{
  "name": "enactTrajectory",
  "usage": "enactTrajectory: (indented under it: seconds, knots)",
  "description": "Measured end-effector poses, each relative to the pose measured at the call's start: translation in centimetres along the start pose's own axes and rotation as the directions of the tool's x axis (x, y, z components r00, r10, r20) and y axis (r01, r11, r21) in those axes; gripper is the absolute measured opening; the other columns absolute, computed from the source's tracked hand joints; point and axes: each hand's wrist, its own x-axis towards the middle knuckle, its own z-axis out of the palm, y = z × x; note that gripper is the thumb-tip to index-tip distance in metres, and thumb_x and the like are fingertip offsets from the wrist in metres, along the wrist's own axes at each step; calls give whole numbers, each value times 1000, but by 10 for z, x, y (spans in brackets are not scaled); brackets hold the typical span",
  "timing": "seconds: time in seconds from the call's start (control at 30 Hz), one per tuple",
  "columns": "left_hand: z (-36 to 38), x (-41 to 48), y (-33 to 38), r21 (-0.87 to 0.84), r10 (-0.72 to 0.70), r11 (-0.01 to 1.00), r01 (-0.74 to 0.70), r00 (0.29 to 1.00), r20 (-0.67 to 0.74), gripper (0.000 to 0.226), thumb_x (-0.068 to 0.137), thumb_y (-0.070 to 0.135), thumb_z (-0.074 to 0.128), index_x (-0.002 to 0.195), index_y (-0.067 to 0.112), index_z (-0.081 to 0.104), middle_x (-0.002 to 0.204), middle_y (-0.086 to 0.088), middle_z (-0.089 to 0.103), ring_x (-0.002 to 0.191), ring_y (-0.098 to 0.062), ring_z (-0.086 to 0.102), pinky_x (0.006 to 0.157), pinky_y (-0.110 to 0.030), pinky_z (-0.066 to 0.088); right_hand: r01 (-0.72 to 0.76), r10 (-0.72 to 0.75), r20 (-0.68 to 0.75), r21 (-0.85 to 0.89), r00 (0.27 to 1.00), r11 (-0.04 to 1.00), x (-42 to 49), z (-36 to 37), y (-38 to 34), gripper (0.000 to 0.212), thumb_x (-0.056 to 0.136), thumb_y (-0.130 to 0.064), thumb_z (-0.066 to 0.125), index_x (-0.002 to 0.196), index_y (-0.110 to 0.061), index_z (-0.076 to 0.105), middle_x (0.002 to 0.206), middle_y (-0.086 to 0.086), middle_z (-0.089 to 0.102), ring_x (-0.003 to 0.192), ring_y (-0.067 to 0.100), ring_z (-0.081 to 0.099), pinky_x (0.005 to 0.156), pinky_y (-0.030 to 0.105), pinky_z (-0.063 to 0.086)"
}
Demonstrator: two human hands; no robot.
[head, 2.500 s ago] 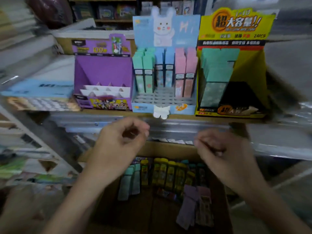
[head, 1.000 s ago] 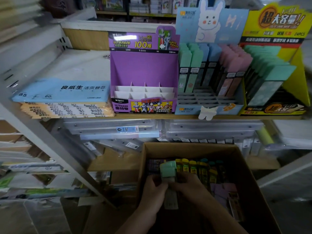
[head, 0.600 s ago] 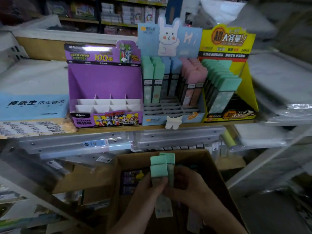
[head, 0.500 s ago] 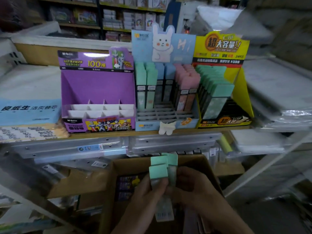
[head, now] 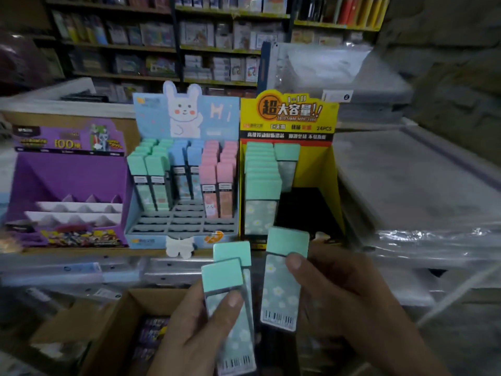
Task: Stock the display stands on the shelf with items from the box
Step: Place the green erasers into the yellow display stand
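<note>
- since half a second ago the three packs have risen from over the box (head: 116,329) to just below the shelf (head: 81,251) edge, and the bunch has split: one pack has gone off to the right, apart from the other two.
- the left hand (head: 200,335) grips two mint-capped packs (head: 223,278), one stacked behind the other, with the thumb pressed across the flowered front of the nearer one.
- the right hand (head: 339,289) pinches the third pack (head: 282,289) upright, barcode end down, with the thumb tip just under its mint cap.
- that third pack stands in front of the lower front of the yellow stand (head: 333,169); whether it touches the stand i cannot tell.
- the yellow stand holds a full row of the same mint packs in its left column and one at the back of its right column.
- to its left on the shelf stand the blue rabbit stand (head: 187,112), with green, blue and pink packs in its back rows, and the purple stand (head: 70,172).
- the box sits open below the hands, with dark packets inside.
</note>
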Motion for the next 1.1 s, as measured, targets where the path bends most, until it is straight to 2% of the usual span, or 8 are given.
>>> enactTrajectory:
  seconds: [0.13, 0.23, 0.43, 0.57, 0.73, 0.87, 0.93, 1.1]
  knots:
    - [27, 2, 15, -50, 88, 995, -91, 995, -46, 32, 68, 29, 76, 98, 39, 80, 91, 5, 81, 74, -13, 78, 56, -17, 57, 184, -181, 42, -78, 983, 980, 13, -37, -35, 40, 94, -41, 67, 68, -11, 63, 58, 10, 56, 54, 6, 52, 51, 16, 38]
    - [42, 7, 24, -22, 151, 988, -152, 987, -53, 41, 66, 35, 89, 105, 40, 77, 96, -4, 80, 80, -26, 78, 61, -27, 61, 283, -280, 96, -11, 955, 959, 31, -59, -55, 9, 93, -21, 66, 91, -20, 74, 72, -1, 73, 57, 3, 63, 53, 14, 47]
    - [65, 15, 39, 49, 286, 958, -283, 955, -73, 25, 84, 40, 71, 109, 37, 74, 95, -9, 79, 80, -29, 78, 61, -30, 61, 324, -321, 55, -66, 945, 944, 96, -96, -69, 23, 91, -8, 70, 105, -13, 53, 80, 24, 71, 58, 25, 69, 52, 36, 58]
    - [81, 22, 48, 93, 338, 940, -329, 935, -109, 27, 80, 44, 68, 105, 36, 74, 93, -8, 78, 78, -28, 77, 60, -36, 62, 309, -296, 91, -228, 951, 923, 140, -103, -69, 10, 97, -13, 63, 105, -8, 58, 81, 29, 67, 63, 34, 72, 62, 48, 63]
    - [94, 33, 52, 112, 385, 922, -371, 912, -144, 25, 82, 42, 64, 104, 37, 74, 89, -8, 77, 74, -27, 77, 59, -36, 63, 383, -380, 72, -306, 922, 871, 167, -95, -50, 8, 93, -14, 69, 96, -7, 68, 74, 20, 65, 63, 32, 68, 63, 38, 63]
    - [97, 38, 49, 77, 375, 927, -367, 908, -189, 27, 80, 42, 66, 105, 35, 74, 89, -11, 76, 74, -30, 76, 59, -33, 60, 419, -440, 14, -329, 898, 846, 173, -89, -27, 5, 86, -15, 76, 88, -11, 74, 70, 8, 61, 59, 8, 49, 60, 20, 43]
    - [96, 40, 46, 69, 367, 930, -361, 907, -205, 27, 81, 42, 67, 106, 34, 74, 90, -12, 77, 74, -31, 76, 58, -31, 59, 410, -430, 1, -300, 903, 861, 175, -89, -20, 4, 86, -16, 77, 88, -15, 75, 70, 5, 59, 58, 7, 48, 58, 21, 45]
    - [95, 43, 41, 62, 373, 927, -369, 898, -231, 27, 83, 40, 66, 107, 34, 75, 90, -13, 77, 74, -31, 76, 59, -30, 59, 444, -455, 21, -266, 890, 856, 173, -88, -14, 7, 87, -17, 76, 88, -24, 74, 76, 21, 64, 69, 41, 64, 57, 46, 54]
